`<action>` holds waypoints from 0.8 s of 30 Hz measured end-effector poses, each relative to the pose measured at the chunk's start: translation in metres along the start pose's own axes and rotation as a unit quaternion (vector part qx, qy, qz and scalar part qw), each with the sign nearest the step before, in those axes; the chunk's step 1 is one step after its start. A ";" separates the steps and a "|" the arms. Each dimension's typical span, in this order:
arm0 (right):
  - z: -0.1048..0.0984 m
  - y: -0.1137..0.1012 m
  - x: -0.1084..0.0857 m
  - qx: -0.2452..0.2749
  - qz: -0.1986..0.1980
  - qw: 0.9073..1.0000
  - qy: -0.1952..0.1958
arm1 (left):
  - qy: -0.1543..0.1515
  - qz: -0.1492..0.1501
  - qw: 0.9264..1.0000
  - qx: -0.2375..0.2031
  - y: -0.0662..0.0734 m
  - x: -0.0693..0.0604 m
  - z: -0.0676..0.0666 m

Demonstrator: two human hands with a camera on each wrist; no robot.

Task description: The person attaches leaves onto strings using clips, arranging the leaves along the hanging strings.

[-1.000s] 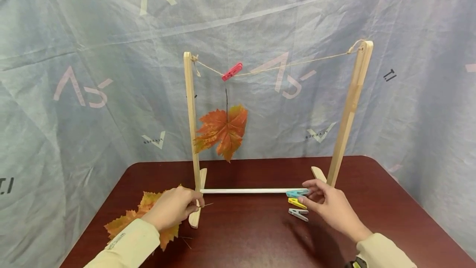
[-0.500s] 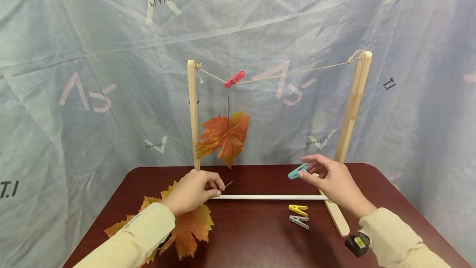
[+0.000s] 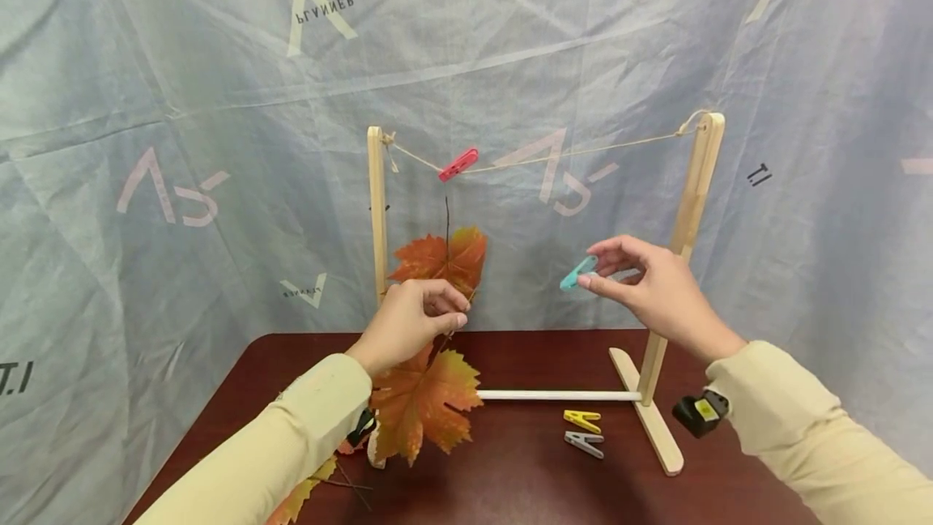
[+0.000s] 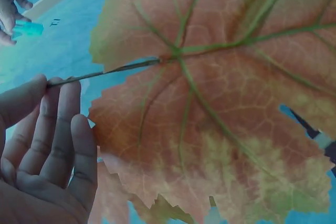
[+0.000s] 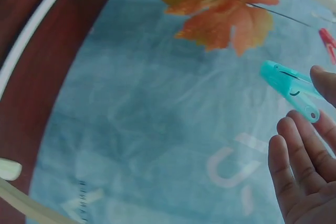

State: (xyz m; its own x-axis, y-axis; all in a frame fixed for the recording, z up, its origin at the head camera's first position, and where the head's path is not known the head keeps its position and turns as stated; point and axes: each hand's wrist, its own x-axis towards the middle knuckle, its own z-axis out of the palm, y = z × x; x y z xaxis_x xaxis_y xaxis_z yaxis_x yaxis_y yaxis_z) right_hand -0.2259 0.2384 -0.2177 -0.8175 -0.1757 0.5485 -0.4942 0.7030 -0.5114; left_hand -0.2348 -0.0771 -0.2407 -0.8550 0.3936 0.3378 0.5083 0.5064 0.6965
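My left hand [image 3: 417, 318] pinches the thin stem of an orange-green artificial maple leaf [image 3: 426, 407], which hangs below the fingers. Seen close in the left wrist view, the stem [image 4: 105, 72] lies between thumb and fingertips. To the right, my right hand [image 3: 652, 290] holds a teal clothespin [image 3: 579, 273] by its handle end, between thumb and fingers. Behind the left hand another orange leaf [image 3: 466, 253] hangs by its stem from a red clothespin [image 3: 458, 164] on the twine [image 3: 583, 151]. The left hand hides part of that leaf.
A wooden stand with a left post [image 3: 377, 217], a right post [image 3: 696, 201] and a white crossbar [image 3: 561, 396] carries the twine. On the dark red table [image 3: 510, 476] lie a yellow clothespin [image 3: 582, 420] and a grey clothespin [image 3: 585, 443]. More leaves [image 3: 299, 501] lie at front left.
The right hand has lifted the teal clothespin off the table and raised it. My left hand has moved up and right, carrying the leaf by its stem off the pile.
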 end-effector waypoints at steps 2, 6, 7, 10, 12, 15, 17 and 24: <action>-0.005 -0.005 0.007 0.000 -0.009 1.000 0.003 | 0.015 0.001 1.000 -0.003 0.007 0.006 0.000; -0.012 -0.016 0.022 -0.011 -0.027 1.000 0.012 | 0.043 0.010 0.999 -0.009 0.017 0.020 0.003; -0.014 -0.018 0.026 -0.014 -0.030 0.999 0.014 | 0.049 0.013 0.999 -0.011 0.020 0.024 0.003; -0.019 -0.027 0.038 -0.022 -0.035 0.999 0.019 | 0.070 0.022 0.997 -0.014 0.026 0.035 0.007; -0.022 -0.034 0.046 -0.024 -0.036 0.999 0.021 | 0.082 0.022 0.996 -0.015 0.030 0.042 0.010; -0.027 -0.044 0.058 -0.026 -0.041 0.998 0.026 | 0.099 0.015 0.995 -0.017 0.035 0.054 0.015; -0.029 -0.049 0.066 -0.028 -0.048 0.998 0.032 | 0.116 0.009 0.993 -0.018 0.039 0.061 0.017; -0.032 -0.064 0.088 -0.008 -0.064 0.996 0.064 | 0.188 -0.006 0.982 -0.029 0.050 0.083 0.019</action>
State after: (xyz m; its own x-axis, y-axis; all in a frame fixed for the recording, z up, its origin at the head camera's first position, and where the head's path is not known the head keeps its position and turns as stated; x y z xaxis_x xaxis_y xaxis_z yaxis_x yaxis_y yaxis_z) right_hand -0.2572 0.2000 -0.1153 -0.7032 -0.1756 0.6890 -0.5861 0.6917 -0.4219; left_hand -0.2784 -0.0046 -0.1893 -0.8437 0.0726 0.5319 0.5014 0.4608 0.7323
